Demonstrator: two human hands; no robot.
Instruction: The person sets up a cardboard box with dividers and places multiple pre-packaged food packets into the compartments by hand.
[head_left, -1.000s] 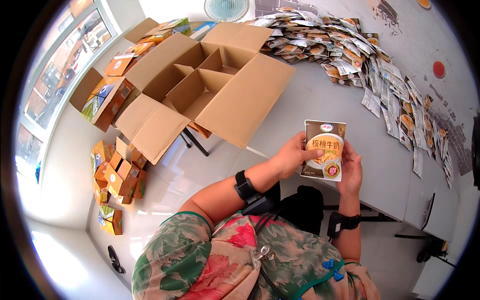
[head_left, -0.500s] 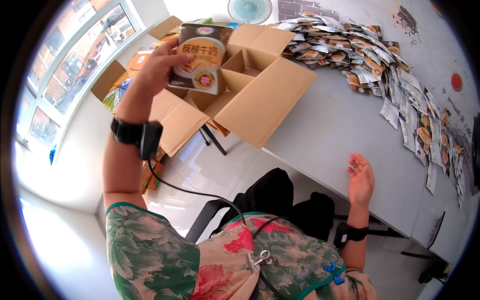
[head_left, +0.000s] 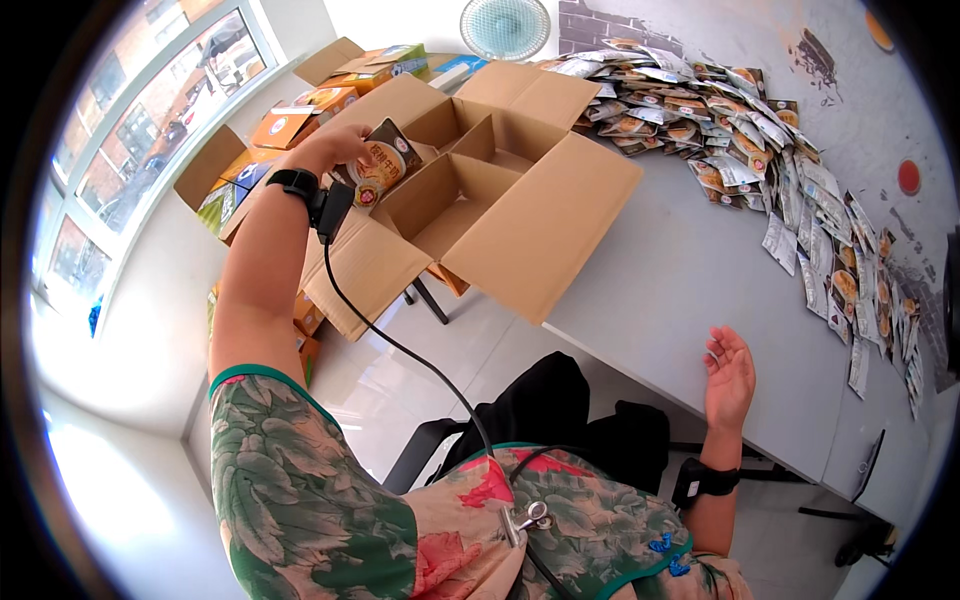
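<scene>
My left hand [head_left: 340, 150] grips a brown-and-white pouch [head_left: 388, 160] by its edge, at the left side of an open cardboard box [head_left: 560, 225]. The pouch leans at a slant over the box's near-left compartment, its printed front turned up. Dividers split the box into compartments, and its flaps are folded outward. My right hand [head_left: 730, 385] hovers at or rests on the front edge of the grey table [head_left: 680, 270], palm up, fingers loosely curled and apart, holding nothing. Black straps circle both wrists.
A large heap of similar pouches [head_left: 690, 110] curves along the table's back and right side by the wall. Orange cartons [head_left: 285, 127] stand left of the box, near the window. A round fan [head_left: 505, 28] is behind. A cable [head_left: 400, 345] runs from my left wrist.
My left hand has carried the pouch down and away from me to the box's left side, tilting it. My right hand has barely moved.
</scene>
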